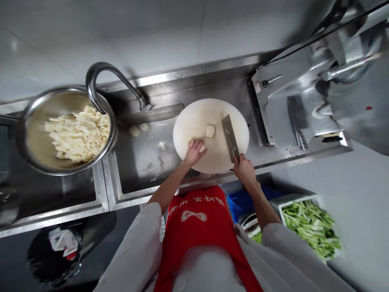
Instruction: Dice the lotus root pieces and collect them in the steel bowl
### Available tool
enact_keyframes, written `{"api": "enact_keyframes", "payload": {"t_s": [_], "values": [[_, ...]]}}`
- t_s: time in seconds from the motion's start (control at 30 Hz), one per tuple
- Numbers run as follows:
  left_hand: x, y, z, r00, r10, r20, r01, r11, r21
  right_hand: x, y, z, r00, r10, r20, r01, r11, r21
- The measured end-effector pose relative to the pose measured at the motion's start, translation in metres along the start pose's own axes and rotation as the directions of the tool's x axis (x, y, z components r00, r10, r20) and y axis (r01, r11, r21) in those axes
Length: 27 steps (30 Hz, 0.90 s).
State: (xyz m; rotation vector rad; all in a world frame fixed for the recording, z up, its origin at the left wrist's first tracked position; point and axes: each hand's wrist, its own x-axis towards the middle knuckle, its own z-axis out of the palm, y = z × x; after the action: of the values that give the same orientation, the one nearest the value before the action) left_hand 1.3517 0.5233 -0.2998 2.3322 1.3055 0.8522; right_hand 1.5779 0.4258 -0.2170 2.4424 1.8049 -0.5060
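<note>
A round white cutting board (pixel 209 109) lies across the metal sink. My right hand (pixel 244 169) is wrapped round the handle of a cleaver (pixel 230 136), its broad blade over the right part of the board. On the board's left part rests my left hand (pixel 195 152), fingers bent round a small pale piece (pixel 202 149) that shows at the fingertips. Another pale, squarish piece (pixel 210 131) sits alone near the board's middle, between my left hand and the blade.
A large steel bowl (pixel 36 142) of cut pale pieces stands at the left, under a curved faucet (pixel 111 69). Two pale pieces lie in the sink (pixel 136 162). A second cleaver (pixel 298 113) is at the right. Below are a basket of greens (pixel 310 227) and a black bin (pixel 42 259).
</note>
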Motion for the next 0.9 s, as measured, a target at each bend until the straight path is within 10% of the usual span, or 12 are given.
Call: {"api": "enact_keyframes", "payload": {"t_s": [0.53,0.9], "values": [[-0.003,-0.036,0.011,0.977,0.188,0.097,-0.179,0.979,-0.095,-0.058,-0.027,0.007,0.937,-0.185,0.297,0.174,0.983,0.064],[-0.005,-0.036,0.007,0.983,0.172,0.065,-0.162,0.978,-0.132,-0.006,-0.068,0.026,0.937,-0.206,0.283,0.160,0.971,0.178]]}}
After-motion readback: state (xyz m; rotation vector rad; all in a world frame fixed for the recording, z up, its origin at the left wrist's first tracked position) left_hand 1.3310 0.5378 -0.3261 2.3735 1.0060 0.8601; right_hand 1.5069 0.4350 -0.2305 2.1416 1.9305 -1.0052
